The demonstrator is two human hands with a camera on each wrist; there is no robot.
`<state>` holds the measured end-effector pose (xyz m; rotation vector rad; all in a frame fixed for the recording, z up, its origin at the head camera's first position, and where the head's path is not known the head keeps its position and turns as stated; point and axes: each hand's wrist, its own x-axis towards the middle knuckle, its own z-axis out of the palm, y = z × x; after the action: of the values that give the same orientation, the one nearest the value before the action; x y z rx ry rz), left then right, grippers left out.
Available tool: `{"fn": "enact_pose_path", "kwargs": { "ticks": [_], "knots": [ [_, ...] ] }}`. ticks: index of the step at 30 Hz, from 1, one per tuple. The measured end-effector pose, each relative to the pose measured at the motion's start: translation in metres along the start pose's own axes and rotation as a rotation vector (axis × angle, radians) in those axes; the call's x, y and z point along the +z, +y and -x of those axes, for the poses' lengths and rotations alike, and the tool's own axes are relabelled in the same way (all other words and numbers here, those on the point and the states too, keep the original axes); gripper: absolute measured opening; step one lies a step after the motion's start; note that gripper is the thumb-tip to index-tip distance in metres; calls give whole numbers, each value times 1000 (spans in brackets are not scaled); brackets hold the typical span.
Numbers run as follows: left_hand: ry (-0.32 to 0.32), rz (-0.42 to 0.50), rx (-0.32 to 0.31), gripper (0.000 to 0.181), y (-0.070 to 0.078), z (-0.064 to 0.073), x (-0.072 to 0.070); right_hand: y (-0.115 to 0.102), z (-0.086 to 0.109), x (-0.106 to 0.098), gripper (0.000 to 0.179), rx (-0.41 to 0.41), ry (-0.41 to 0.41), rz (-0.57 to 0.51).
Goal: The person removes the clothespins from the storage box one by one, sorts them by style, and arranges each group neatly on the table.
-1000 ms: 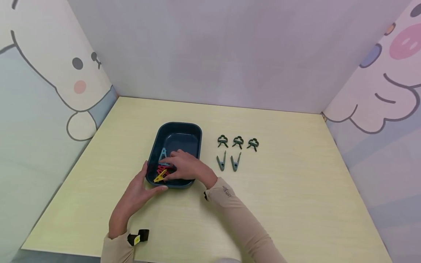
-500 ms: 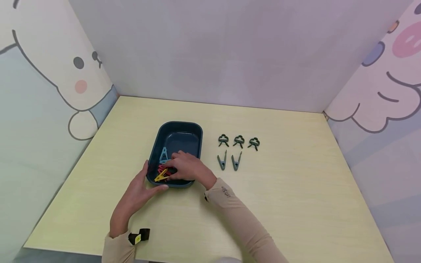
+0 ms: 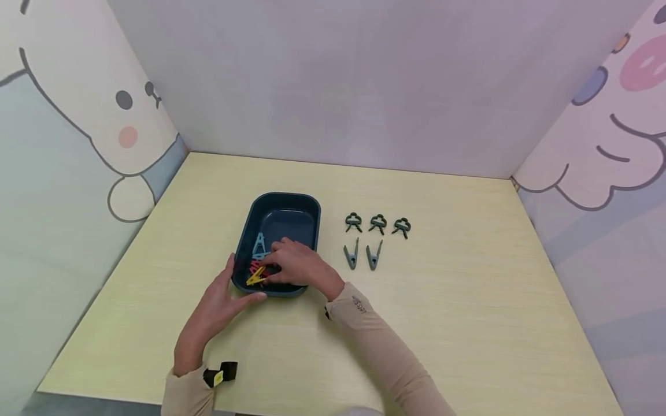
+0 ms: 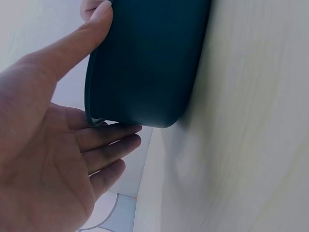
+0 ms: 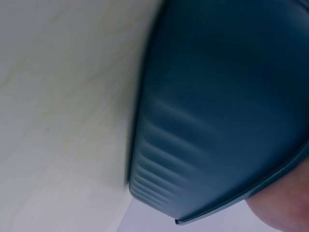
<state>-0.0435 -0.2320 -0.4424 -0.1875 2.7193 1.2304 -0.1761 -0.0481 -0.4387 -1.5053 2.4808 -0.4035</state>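
Observation:
A dark blue tray (image 3: 286, 199) lies on the table, with colored plastic clips near its front left. My left hand (image 3: 215, 309) steadies this corner, thumb on the front rim and fingers along the left side. In the left wrist view, the fingers (image 4: 108, 154) are mostly straight against the wall. Reaching inside, my right hand (image 3: 299, 264) has thumb and forefinger at the two arms of a yellow clip (image 3: 255, 277), seemingly pinching it. A red clip (image 3: 255, 267) lies beneath and a light blue clip (image 3: 259, 247) just beyond. The right wrist view hides the fingertips behind the tray wall.
Right of the tray, three dark green clips (image 3: 378, 222) stand in a row. Closer to me are two grey-green V-shaped clips (image 3: 373, 257). The pale table (image 3: 468, 289) meets walls at the back and sides.
The yellow clip has shifted and turned slightly under the right hand's fingers. Right fingertips have moved a little toward it, off the light blue clip. The left hand and tray stay put.

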Motion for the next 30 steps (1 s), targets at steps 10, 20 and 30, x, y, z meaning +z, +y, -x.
{"fn": "enact_pose_path", "kwargs": {
  "ticks": [10,20,30],
  "knots": [
    [-17,-4,-25,117,1,1,1,2,4,0,37,-59,76,-28],
    [-16,3,-20,118,-1,1,0,4,6,0,36,-90,139,-32],
    [-24,-6,-31,120,0,1,0,4,7,-1,37,-93,181,-62]
  ]
}}
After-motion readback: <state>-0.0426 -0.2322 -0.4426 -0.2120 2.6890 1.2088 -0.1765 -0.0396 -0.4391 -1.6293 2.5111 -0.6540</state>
